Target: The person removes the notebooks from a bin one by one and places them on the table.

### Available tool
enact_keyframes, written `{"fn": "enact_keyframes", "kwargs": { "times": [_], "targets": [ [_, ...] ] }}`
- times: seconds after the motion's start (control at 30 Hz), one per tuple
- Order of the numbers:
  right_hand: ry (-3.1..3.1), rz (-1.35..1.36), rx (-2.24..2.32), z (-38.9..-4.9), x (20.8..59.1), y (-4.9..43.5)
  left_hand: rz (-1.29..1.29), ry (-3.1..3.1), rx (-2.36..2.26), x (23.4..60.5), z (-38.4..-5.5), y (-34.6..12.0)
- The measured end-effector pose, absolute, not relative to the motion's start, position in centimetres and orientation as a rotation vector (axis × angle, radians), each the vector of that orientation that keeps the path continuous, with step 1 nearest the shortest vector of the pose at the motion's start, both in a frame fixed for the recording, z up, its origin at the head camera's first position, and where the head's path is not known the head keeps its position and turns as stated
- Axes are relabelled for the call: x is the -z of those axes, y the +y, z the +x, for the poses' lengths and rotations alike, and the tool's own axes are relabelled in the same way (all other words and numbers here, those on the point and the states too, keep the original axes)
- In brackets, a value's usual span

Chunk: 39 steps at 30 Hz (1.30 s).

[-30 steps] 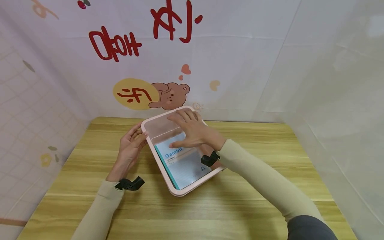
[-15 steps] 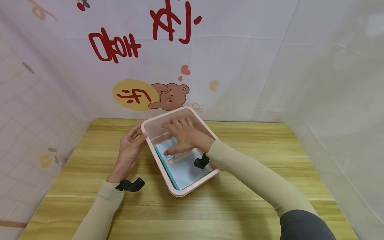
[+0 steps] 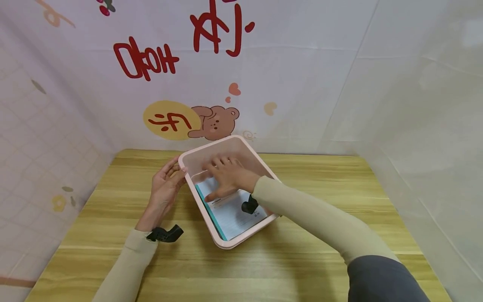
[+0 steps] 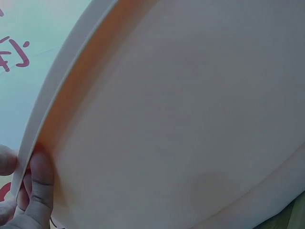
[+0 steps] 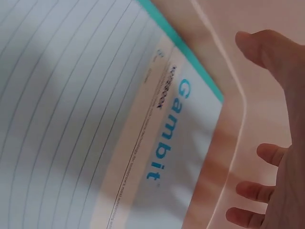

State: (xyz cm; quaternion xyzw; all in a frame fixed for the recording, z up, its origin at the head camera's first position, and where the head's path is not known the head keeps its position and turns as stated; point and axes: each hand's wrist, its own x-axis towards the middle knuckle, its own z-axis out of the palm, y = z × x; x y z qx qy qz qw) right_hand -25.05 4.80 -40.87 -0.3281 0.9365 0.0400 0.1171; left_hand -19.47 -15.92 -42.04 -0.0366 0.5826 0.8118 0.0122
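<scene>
The left forearm (image 3: 124,268), in a pale sleeve, extends from between 7 and 8 o'clock and points towards 1; the left hand (image 3: 164,188) pinches, thumb opposed to bent fingers. The right forearm (image 3: 313,218) extends from between 4 and 5 o'clock, pointing towards 10; the right hand (image 3: 228,178) is spread, back uppermost, its thumb (image 3: 213,196) directed towards 8.

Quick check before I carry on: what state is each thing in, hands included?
Bin: uncovered, with the notebook inside; whether it sits level is hard to tell.
Notebook: closed, lying in the bin with its "Gambit" cover up.
Left hand: gripping the bin's rim near its left corner.
Right hand: spread over the notebook, holding nothing; no contact visible.
</scene>
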Motion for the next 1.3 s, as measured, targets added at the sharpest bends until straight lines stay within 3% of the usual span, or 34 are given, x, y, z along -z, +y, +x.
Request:
{"fn": "enact_keyframes", "kwargs": {
  "times": [1.3],
  "targets": [
    [2.705, -0.977, -0.22, -25.0, 44.3, 3.4, -0.142, 1.846, -2.532, 42.1, -19.4, -15.9]
  ]
}}
